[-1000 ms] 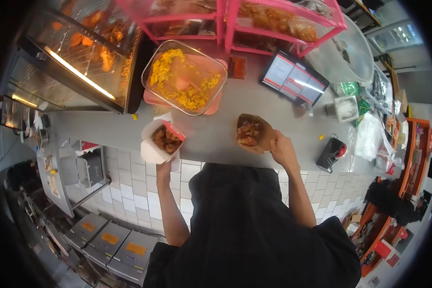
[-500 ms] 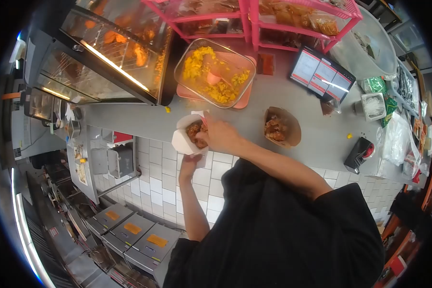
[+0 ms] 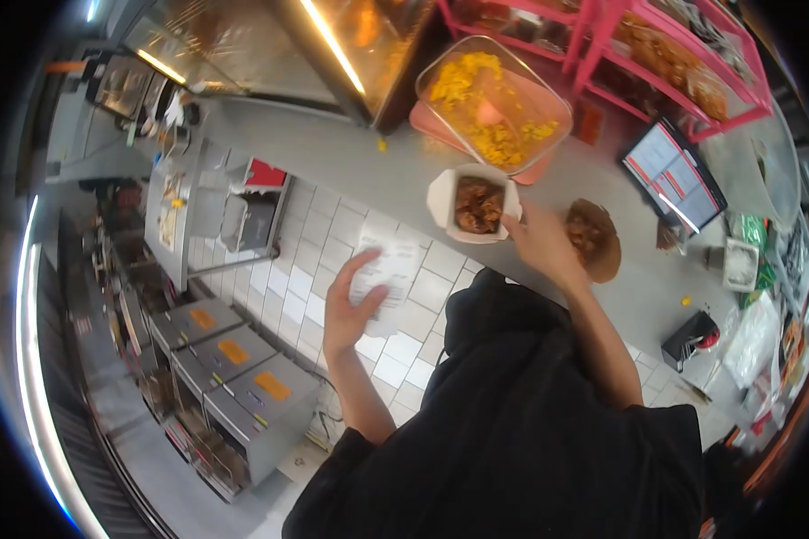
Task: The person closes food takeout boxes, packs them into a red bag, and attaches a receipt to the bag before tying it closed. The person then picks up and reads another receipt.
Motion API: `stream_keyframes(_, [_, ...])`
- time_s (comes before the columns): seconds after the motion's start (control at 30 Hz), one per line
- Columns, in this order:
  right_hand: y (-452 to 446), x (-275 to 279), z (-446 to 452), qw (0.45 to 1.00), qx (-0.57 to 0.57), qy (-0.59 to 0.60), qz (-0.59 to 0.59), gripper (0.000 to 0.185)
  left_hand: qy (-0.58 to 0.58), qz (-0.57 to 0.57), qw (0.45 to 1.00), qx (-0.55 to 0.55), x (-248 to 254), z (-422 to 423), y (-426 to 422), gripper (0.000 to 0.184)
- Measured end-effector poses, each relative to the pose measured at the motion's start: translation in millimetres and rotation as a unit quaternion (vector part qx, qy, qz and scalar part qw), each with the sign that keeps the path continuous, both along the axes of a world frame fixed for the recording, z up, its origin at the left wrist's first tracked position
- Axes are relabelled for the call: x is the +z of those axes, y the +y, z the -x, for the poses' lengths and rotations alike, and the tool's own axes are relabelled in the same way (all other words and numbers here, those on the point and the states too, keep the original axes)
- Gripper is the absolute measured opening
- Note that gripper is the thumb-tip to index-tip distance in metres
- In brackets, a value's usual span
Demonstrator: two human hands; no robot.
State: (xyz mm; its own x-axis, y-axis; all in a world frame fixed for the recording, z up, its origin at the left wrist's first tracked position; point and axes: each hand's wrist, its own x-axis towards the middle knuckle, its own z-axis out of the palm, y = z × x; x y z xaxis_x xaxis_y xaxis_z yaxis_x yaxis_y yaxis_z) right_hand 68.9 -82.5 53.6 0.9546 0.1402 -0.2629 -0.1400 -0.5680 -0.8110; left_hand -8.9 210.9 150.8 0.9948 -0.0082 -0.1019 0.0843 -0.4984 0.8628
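Note:
My left hand (image 3: 349, 304) is pinched on a white printed receipt (image 3: 394, 268), held out over the tiled floor. With its fingers at the right rim, my right hand (image 3: 546, 244) grips a white takeaway box (image 3: 443, 203). Dark brown, sauced pieces of food (image 3: 479, 207) fill the open box; whether its base rests on the counter I cannot tell. Just right of that hand is a brown paper tray (image 3: 608, 259) with similar browned pieces. Behind the box, a clear rectangular dish (image 3: 562, 126) of yellow crumbly food holds a pink scoop (image 3: 489, 114).
A lit food warmer (image 3: 351, 81) stands at the back left of the grey counter (image 3: 315, 130). Pink shelving (image 3: 589, 63) rises behind the dish. To the right are a tablet (image 3: 674, 172), a small black device (image 3: 689, 341) and plastic bags (image 3: 753, 340).
My left hand has left the box and moved down-left, now with a receipt. My right hand's fingers have moved from the food inside to the rim. The camera view has turned.

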Motion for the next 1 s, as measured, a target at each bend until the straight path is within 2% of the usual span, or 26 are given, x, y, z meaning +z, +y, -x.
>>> stream_keyframes(0.13, [-25.3, 58.4, 28.0, 0.998, -0.018, -0.034, 0.045, 0.039, -0.023, 0.188, 0.981, -0.051, 38.1, -30.3, -69.7, 0.082])
stream_keyframes(0.17, [-37.0, 75.5, 31.3, 1.0, -0.015, 0.009, -0.014, 0.039, -0.024, 0.194, 0.979, -0.058, 39.2, -36.2, -88.5, 0.082])
stream_keyframes(0.2, [-49.2, 88.2, 36.4, 0.996, -0.016, 0.051, -0.073, 0.039, -0.037, 0.25, 0.965, -0.07, 39.0, -41.4, -107.1, 0.085])
stream_keyframes(0.23, [-64.4, 95.6, 42.8, 0.996, -0.028, 0.05, -0.066, 0.039, -0.047, 0.305, 0.947, -0.083, 39.5, -46.6, -122.7, 0.089])
stream_keyframes(0.3, [-103.7, 100.5, 62.3, 0.983, 0.06, 0.156, -0.079, 0.031, -0.033, 0.332, 0.937, -0.101, 43.7, -56.9, -145.4, 0.091])
stream_keyframes(0.37, [-146.5, 66.1, 105.2, 0.973, 0.016, 0.201, -0.109, 0.024, -0.016, 0.352, 0.929, -0.113, 45.1, -60.9, -162.5, 0.093])
stream_keyframes(0.43, [-171.8, 37.1, 155.8, 0.964, -0.1, 0.222, -0.107, 0.021, -0.014, 0.359, 0.923, -0.136, 45.5, -64.2, -174.8, 0.094])
stream_keyframes(0.47, [-177.0, 4.5, 192.5, 0.939, -0.199, 0.206, -0.188, 0.019, -0.011, 0.36, 0.922, -0.141, 45.4, -65.9, -179.0, 0.094])
stream_keyframes(0.57, [-170.8, -68.9, 297.5, 0.869, -0.391, 0.232, -0.195, 0.019, -0.009, 0.339, 0.92, -0.199, 44.7, -73.5, -195.4, 0.095])
stream_keyframes(0.6, [-167.1, -95.1, 333.5, 0.839, -0.452, 0.237, -0.189, 0.03, -0.008, 0.337, 0.919, -0.207, 44.4, -74.7, -200.8, 0.095])
stream_keyframes(0.67, [-144.2, -95.7, 349.1, 0.783, -0.544, 0.24, -0.183, 0.031, 0.0, 0.333, 0.917, -0.219, 42.2, -75.6, -211.6, 0.095])
stream_keyframes(0.73, [-124.9, -64.7, 326.1, 0.763, -0.585, 0.172, -0.213, 0.027, 0.013, 0.338, 0.912, -0.231, 39.9, -73.6, -222.2, 0.094])
stream_keyframes(0.8, [-125.5, -57.4, 312.9, 0.801, -0.55, 0.141, -0.189, 0.041, 0.016, 0.33, 0.907, -0.262, 35.6, -74.0, -233.8, 0.095])
stream_keyframes(0.83, [-123.2, -59.0, 309.7, 0.788, -0.57, 0.138, -0.189, 0.041, 0.008, 0.322, 0.907, -0.272, 34.6, -74.2, -238.0, 0.095])
stream_keyframes(0.9, [-118.4, -65.5, 307.4, 0.822, -0.54, 0.162, -0.077, 0.051, -0.004, 0.319, 0.901, -0.293, 37.2, -78.9, -241.6, 0.096])
stream_keyframes(0.93, [-113.9, -68.5, 313.3, 0.814, -0.553, 0.161, -0.078, 0.051, -0.026, 0.313, 0.904, -0.291, 38.8, -82.9, -240.8, 0.096])
stream_keyframes(1.0, [-104.2, -80.5, 332.4, 0.768, -0.551, 0.318, -0.079, 0.052, -0.017, 0.315, 0.903, -0.291, 40.1, -91.1, -235.5, 0.097])
